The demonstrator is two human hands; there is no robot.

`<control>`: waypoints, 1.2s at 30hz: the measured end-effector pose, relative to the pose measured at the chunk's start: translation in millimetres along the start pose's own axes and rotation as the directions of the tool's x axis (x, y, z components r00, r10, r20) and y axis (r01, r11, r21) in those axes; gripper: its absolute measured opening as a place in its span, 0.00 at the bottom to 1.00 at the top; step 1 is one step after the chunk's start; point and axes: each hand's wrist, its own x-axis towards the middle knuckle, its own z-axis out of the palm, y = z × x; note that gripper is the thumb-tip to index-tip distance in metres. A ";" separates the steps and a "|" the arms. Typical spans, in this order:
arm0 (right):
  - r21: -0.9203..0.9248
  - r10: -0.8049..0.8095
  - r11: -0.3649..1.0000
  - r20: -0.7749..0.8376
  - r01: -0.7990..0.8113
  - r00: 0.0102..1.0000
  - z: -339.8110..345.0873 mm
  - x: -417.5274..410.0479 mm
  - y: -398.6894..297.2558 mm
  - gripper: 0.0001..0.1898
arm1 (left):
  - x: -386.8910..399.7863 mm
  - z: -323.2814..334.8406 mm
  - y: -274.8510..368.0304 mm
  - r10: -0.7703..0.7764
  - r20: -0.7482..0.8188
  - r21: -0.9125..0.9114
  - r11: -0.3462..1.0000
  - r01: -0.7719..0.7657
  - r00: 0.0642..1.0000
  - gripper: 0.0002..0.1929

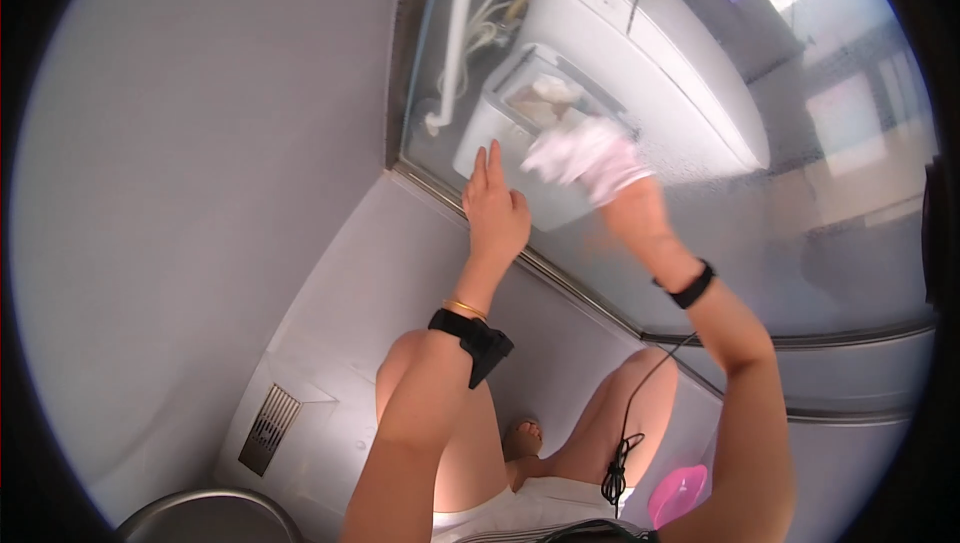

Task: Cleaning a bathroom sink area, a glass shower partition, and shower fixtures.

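Observation:
My right hand (637,217) holds a pale pink and white cloth (592,157) against a clear glass panel (547,205). The cloth is blurred, and it hides most of my right fingers. To the left, my left hand (496,217) is empty, two fingers stretched up at the glass near its lower left corner. Whether those fingertips press on the pane is hard to tell. Water droplets and a hazy film show on the glass right of the cloth.
Beyond the glass stand a white waste bin (480,134) with crumpled paper, a white toilet (675,70), and a pipe (457,40). A metal frame (577,292) edges the pane. Near me are a floor drain (270,430), a pink plastic item (679,494) and a dark round-rimmed container (210,517).

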 end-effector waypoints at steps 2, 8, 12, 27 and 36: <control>0.202 0.374 0.920 -0.196 -0.336 0.906 -91.2 -15.3 49.9 0.16 | -0.2 3.5 -0.2 -0.001 0.032 -0.033 0.999 0.002 0.999 0.36; -0.024 0.421 0.824 -0.643 -0.567 0.639 -169.7 -51.2 124.5 0.20 | -1.0 14.1 9.9 0.012 0.120 -0.036 0.999 -0.008 0.993 0.38; -0.029 0.546 0.785 -0.440 -0.619 0.713 -122.5 -36.1 71.0 0.22 | -3.6 11.2 12.7 -0.036 0.159 -0.040 0.998 0.042 0.987 0.38; 0.245 0.713 0.688 -0.404 -0.684 0.573 -168.6 -167.1 156.6 0.15 | -26.4 15.1 62.5 0.213 0.272 -0.179 0.969 -0.168 0.938 0.32; 0.232 0.557 0.830 -0.359 -0.507 0.749 -53.0 -120.2 39.1 0.09 | -27.3 10.3 85.7 0.350 0.142 0.024 0.934 -0.357 0.926 0.23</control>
